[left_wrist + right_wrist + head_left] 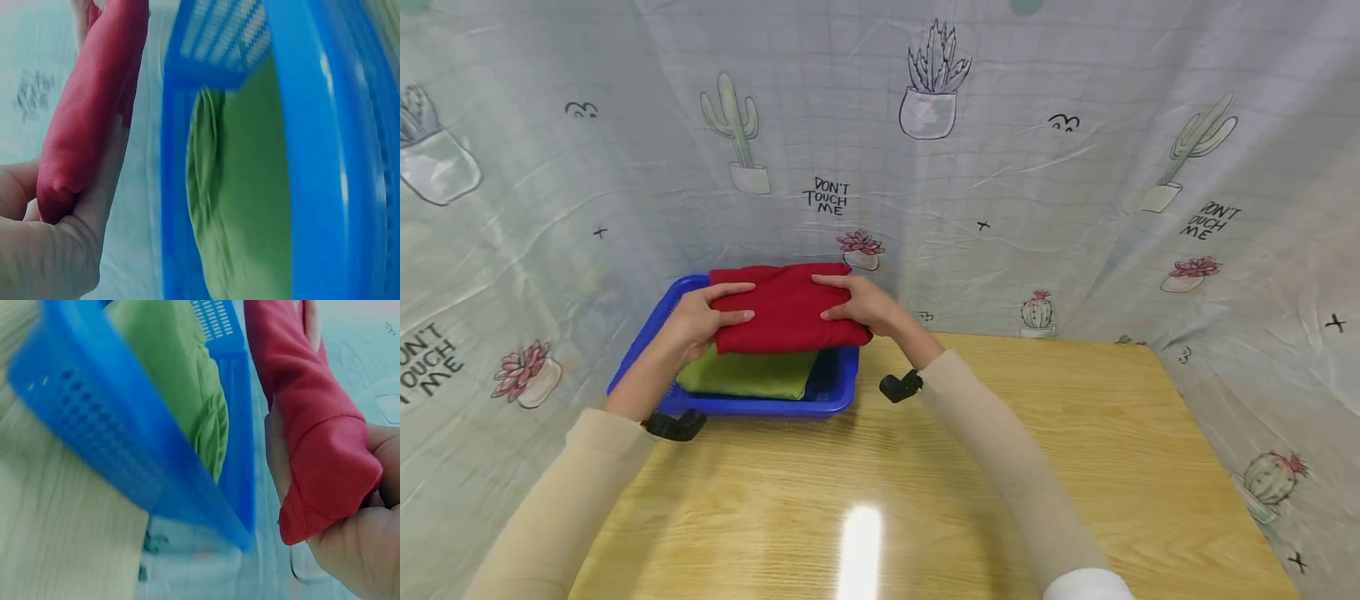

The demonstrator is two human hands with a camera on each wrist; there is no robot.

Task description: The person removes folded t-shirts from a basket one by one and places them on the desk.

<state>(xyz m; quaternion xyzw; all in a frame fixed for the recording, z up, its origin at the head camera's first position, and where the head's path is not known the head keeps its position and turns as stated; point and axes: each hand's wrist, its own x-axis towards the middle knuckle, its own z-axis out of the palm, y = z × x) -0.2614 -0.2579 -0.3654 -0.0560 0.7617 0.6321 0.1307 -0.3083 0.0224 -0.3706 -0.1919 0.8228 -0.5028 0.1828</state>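
The folded red cloth [786, 312] is above the green cloth [748, 375] in the blue basket [805, 407], far left on the table [1090, 400] — left hand [697, 320] and right hand [868, 303] pinching its ends — and level support should keep its folds neat.

Plant-printed curtain [985, 175] hangs behind a wood-grain table [775, 492]

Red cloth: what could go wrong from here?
1. Left hand and right hand grip the red cloth only near its ends; the middle might sag or unfold.
2. In the head view it overlaps the right rim of the basket; if lowered there, it could snag.
3. It might ruck the green cloth below.
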